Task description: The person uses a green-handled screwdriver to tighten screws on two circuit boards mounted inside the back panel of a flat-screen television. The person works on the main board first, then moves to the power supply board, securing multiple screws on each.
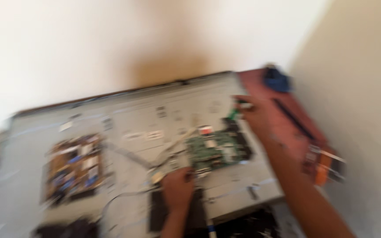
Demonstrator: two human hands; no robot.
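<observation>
On a reddish-brown surface (287,94) set against a pale wall, a large grey metal panel (124,119), seemingly the opened back of a flat screen, is laid flat and is seen through heavy motion blur. Near the panel's middle a green circuit board (217,150) is mounted, and toward its left a brown circuit board (73,165) crowded with parts is seen. The left hand (178,190) is placed on the panel just below the green board's lower left corner, beside pale flat cables (166,165); its fingers appear curled together, but whether anything is pinched cannot be told. The right hand (250,115) is stretched to the green board's upper right corner, at the panel's right edge, where something small and green (233,114) is met by the fingertips; the blur does not allow it to be told whether the fingers are closed on it. On the surface beyond the panel, a blue object (276,80) is seen at the far corner, a dark strip (294,119) along the right side, and an orange-and-dark object (325,165) nearer, beside the right forearm.
</observation>
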